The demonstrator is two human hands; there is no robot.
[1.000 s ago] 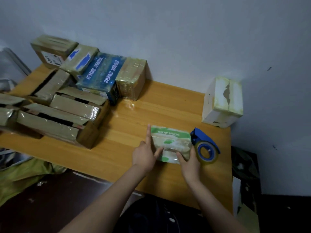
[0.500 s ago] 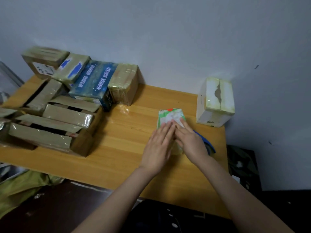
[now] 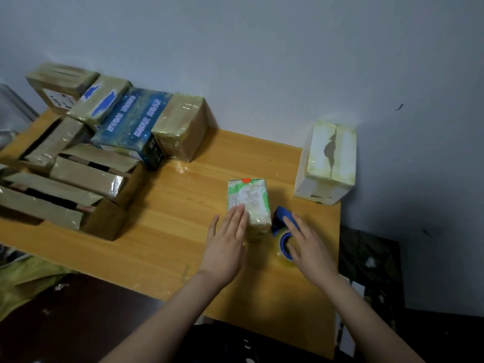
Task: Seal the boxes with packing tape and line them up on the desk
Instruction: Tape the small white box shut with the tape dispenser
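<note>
Green box (image 3: 247, 203) stands on the desk (image 3: 183, 231), apparently taped. Left hand (image 3: 225, 244) lies flat against it; right hand (image 3: 305, 244), fingers straight, covers the dispenser (image 3: 280, 222). Taped boxes (image 3: 178, 127) crowd the left; lining up looks unfinished.

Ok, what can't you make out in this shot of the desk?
Head view only:
1. tape dispenser: the right hand covers much of its roll.
2. green-and-white box: the left hand hides its near left corner, and its print is blurred.
3. brown boxes at the left: cut off by the frame edge.
4. label on the far-left box: too small and blurred to read.
</note>
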